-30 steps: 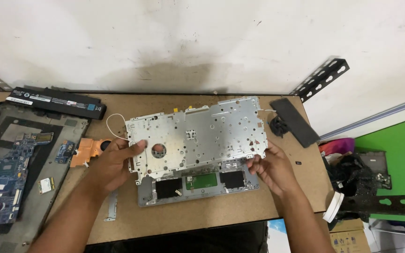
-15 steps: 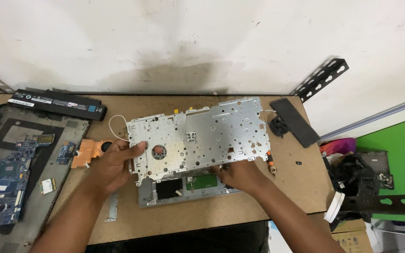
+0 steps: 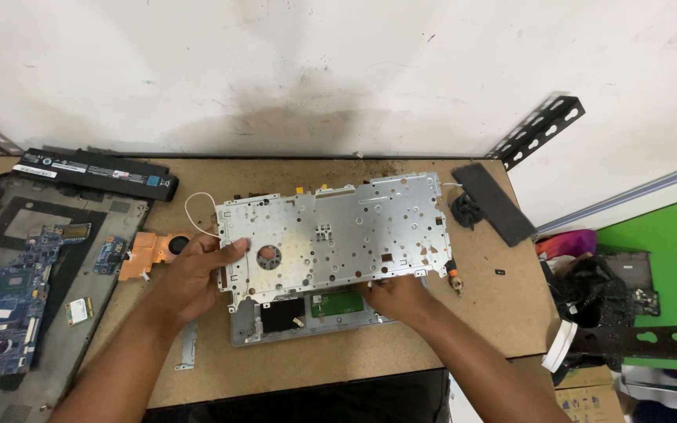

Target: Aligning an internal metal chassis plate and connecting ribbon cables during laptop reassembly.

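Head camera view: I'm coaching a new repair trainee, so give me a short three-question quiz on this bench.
1. True or false: the left hand grips the left edge of the perforated metal plate.
2. Which lies at the table's back left? A) long black battery pack B) a screwdriver C) a mug
3. What copper-coloured part lies just left of the left hand?

Key: 1 true. 2 A. 3 the copper heatsink. The right hand is at the plate's lower edge.
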